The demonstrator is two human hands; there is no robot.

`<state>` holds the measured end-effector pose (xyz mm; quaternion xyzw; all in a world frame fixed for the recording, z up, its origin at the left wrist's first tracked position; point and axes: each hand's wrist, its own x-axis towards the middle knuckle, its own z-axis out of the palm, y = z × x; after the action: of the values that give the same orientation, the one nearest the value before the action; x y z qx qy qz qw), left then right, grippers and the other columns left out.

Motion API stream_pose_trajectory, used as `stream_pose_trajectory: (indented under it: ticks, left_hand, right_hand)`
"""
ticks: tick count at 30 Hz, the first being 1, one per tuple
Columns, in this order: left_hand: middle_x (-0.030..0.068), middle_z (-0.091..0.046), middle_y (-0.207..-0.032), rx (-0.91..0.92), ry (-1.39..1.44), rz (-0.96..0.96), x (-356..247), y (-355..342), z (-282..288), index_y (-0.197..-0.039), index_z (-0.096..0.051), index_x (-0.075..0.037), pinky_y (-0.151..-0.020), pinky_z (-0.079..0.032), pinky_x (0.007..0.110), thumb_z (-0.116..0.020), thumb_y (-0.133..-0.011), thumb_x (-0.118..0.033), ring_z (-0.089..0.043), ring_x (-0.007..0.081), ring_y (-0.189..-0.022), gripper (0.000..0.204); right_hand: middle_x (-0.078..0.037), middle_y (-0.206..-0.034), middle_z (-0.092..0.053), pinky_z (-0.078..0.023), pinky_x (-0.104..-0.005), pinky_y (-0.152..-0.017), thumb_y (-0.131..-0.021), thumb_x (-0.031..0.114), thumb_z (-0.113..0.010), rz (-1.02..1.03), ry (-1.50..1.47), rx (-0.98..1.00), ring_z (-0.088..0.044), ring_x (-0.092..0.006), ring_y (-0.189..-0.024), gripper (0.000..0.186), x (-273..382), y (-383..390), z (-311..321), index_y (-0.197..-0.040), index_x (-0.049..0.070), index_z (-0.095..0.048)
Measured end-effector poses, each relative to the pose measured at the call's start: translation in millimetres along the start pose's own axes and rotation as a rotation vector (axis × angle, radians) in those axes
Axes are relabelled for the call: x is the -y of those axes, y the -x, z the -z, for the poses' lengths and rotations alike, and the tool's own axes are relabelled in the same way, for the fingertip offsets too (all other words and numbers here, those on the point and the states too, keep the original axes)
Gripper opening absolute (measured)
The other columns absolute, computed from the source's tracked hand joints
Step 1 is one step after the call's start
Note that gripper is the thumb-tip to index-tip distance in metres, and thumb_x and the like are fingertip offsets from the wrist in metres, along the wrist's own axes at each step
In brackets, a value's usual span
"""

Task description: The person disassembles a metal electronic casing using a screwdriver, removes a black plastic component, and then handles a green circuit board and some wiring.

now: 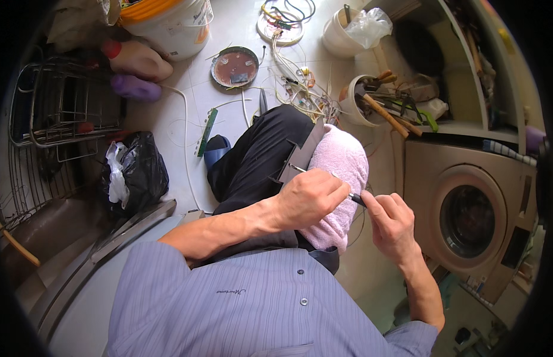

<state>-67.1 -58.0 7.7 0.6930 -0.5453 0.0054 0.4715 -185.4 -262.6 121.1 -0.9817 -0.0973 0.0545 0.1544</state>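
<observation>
My left hand is closed over my lap, with a thin metal rod poking out beyond its knuckles. Just to its right, my right hand pinches the black handle of a slim tool. Rod and handle line up like one screwdriver, but my left fist hides the middle, so I cannot tell if they join. A dark metal bracket with bent edges leans across my lap, next to the rod's tip. A pink towel covers my right knee.
Loose wires, a round pan-like part and a green circuit strip lie on the floor ahead. A tool bucket stands right, near a washing machine. At left are a black bag and wire rack.
</observation>
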Motion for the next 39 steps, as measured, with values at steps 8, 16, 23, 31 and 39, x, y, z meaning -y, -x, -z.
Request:
stream_pose_trajectory:
  ticks: [8, 16, 23, 31, 39]
  left_hand:
    - [0.0083, -0.068, -0.092, 0.079, 0.008, -0.029, -1, 4, 0, -0.107, -0.068, 0.001, -0.077, -0.056, 0.035, -0.065, -0.084, -0.011, -0.069, 0.0238, -0.083, 0.027]
    - [0.0081, -0.068, -0.09, 0.022, 0.007, -0.043, 2, 7, -1, -0.104, -0.068, 0.001, -0.076, -0.057, 0.035, -0.066, -0.081, -0.012, -0.07, 0.0239, -0.084, 0.026]
    - [0.0055, -0.058, -0.075, -0.048, 0.011, 0.012, 5, 4, -6, -0.089, -0.062, -0.005, -0.064, -0.052, 0.037, -0.065, -0.079, -0.01, -0.063, 0.025, -0.069, 0.011]
    - [0.0058, -0.059, -0.076, -0.055, 0.026, 0.011, 4, 5, -9, -0.091, -0.064, -0.004, -0.066, -0.052, 0.037, -0.065, -0.08, -0.01, -0.064, 0.0248, -0.071, 0.012]
    - [0.007, -0.062, -0.09, 0.134, 0.008, -0.011, -4, -9, -14, -0.124, -0.062, -0.004, -0.076, -0.052, 0.039, -0.062, -0.088, -0.015, -0.064, 0.0256, -0.084, 0.037]
  right_hand:
    - [-0.007, -0.085, -0.065, -0.047, -0.0336, -0.055, -0.099, 0.009, -0.062, -0.682, -0.757, 0.307, -0.061, -0.0163, -0.064, 0.022, -8, 20, -11, -0.118, -0.001, -0.067]
    - [-0.016, -0.086, -0.065, -0.05, -0.0363, -0.057, -0.092, 0.004, -0.069, -0.996, -1.455, 0.302, -0.065, -0.0208, -0.07, 0.029, 3, 9, 14, -0.119, -0.006, -0.063]
    - [-0.015, -0.089, -0.064, -0.051, -0.0375, -0.064, -0.083, 0.0, -0.074, -0.118, -0.011, -0.127, -0.064, -0.0306, -0.077, 0.033, 3, 23, -33, -0.116, 0.001, -0.067]
    - [-0.003, -0.08, -0.066, -0.04, -0.0256, -0.05, -0.103, 0.013, -0.06, -0.931, -1.343, 0.312, -0.057, -0.0096, -0.057, 0.022, -15, 23, -2, -0.118, -0.001, -0.067]
    - [-0.01, -0.088, -0.062, -0.049, -0.0388, -0.057, -0.077, -0.005, -0.074, 0.007, 0.07, -0.293, -0.059, -0.028, -0.066, 0.033, 2, 16, -31, -0.109, 0.0, -0.067]
